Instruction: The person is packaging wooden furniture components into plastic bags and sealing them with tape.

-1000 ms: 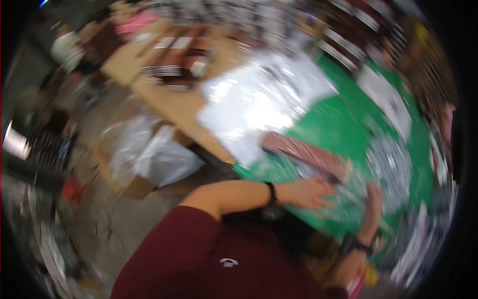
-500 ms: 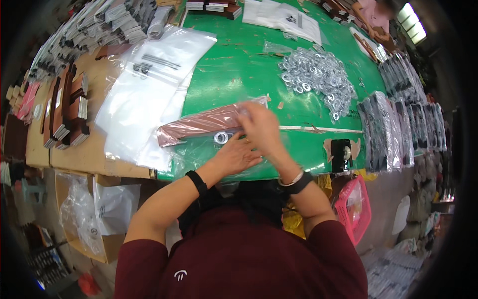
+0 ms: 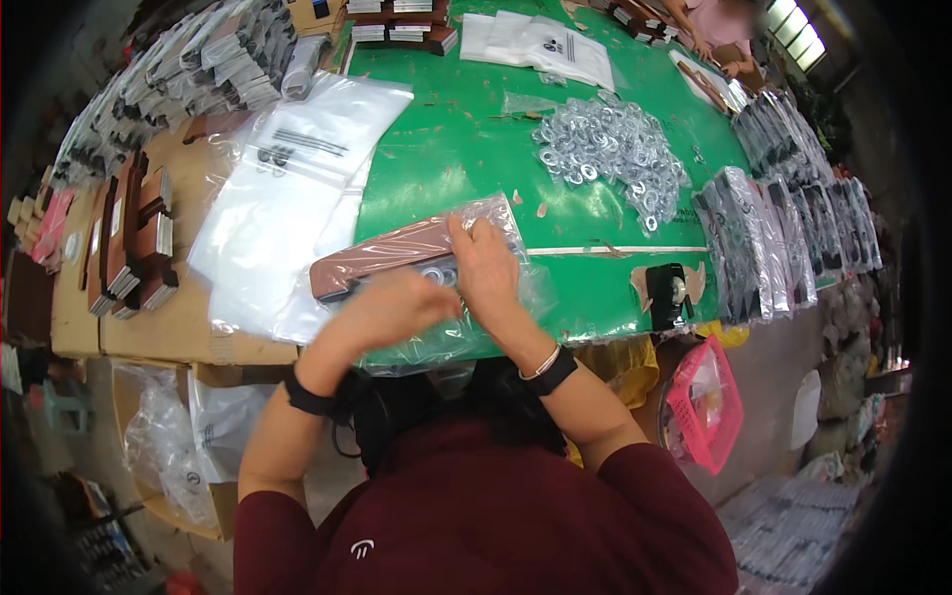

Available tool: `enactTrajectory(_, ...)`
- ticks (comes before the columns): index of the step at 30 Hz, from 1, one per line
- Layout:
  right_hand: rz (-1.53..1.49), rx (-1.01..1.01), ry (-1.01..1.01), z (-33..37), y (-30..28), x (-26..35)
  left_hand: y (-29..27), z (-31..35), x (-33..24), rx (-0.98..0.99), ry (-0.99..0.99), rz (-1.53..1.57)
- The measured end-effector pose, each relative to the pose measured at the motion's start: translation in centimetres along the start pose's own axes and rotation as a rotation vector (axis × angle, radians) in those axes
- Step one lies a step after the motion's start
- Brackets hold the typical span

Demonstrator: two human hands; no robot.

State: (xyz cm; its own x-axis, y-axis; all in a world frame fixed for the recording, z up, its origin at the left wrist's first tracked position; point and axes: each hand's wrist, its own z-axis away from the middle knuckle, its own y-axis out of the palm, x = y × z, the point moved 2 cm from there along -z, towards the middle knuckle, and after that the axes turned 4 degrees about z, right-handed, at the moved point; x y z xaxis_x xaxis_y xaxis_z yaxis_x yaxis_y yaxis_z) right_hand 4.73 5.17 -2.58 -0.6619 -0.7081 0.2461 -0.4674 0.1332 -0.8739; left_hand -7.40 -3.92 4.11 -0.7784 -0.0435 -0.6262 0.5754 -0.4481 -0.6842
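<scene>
A long brown piece (image 3: 382, 250) lies slantwise inside a transparent plastic bag (image 3: 501, 211) on the green table, straight in front of me. Silver rings (image 3: 439, 272) show through the film along its near side. My right hand (image 3: 486, 273) has its fingers curled over the bag at the brown piece's right end, gripping the film. Over the near side of the bag is my left hand (image 3: 392, 309), its fingers smeared by motion, so its hold cannot be made out. Loose film spreads beneath both hands.
Flat printed plastic bags (image 3: 283, 198) lie to the left, beside stacked brown pieces (image 3: 134, 233). A heap of rings (image 3: 615, 149) sits beyond my hands. Bagged packs (image 3: 749, 248) and a black tape dispenser (image 3: 667, 296) are at right. Another person (image 3: 716, 35) works at the far right.
My left hand has moved left, off the spot beside my right hand. The right hand has shifted slightly left and nearer. The rings now lie against the brown piece under film.
</scene>
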Motion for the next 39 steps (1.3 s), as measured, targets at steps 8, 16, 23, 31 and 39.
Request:
enactTrajectory(8, 0.045, -0.079, 0.018, 1.6, 0.6, 1.0, 0.1, -8.6, 5.0, -0.817, 0.381, 0.223)
enactTrajectory(16, -0.594, 0.010, -0.130, 5.2, -11.0, -3.2, 0.6, -7.7, 5.0, -0.899, 0.294, 0.235)
enactTrajectory(23, -0.435, 0.029, 0.090, 5.9, -5.9, -8.8, 0.5, -8.6, 4.5, -0.851, 0.340, 0.159)
enactTrajectory(31, -0.146, -0.018, -0.077, 9.6, -5.4, -8.7, 0.7, -8.3, 4.2, -0.873, 0.331, -0.007)
enactTrajectory(39, -0.834, 0.274, 0.276, 8.0, -9.3, -11.7, 1.0, -8.2, 4.2, -0.828, 0.381, -0.092)
